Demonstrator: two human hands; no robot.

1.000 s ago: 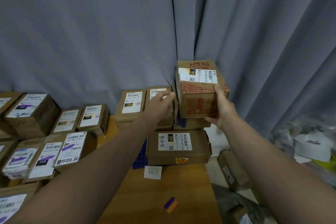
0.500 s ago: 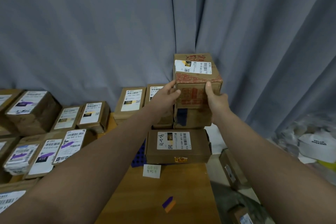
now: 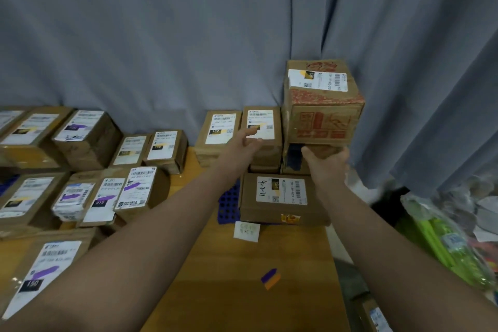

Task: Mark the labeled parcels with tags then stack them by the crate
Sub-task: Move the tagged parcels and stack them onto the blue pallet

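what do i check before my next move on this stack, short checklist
1. Top box seated: ok, it sits level on the box beneath.
2. Left hand off the top box: ok, open and apart from it.
3. Right hand off the top box: cannot tell, it is at the lower front edge and any grip is hidden.
4. Stack by the crate: ok, the blue crate shows beside the flat box in front of the stack.
5. Spare tag: ok, one lies on the table.
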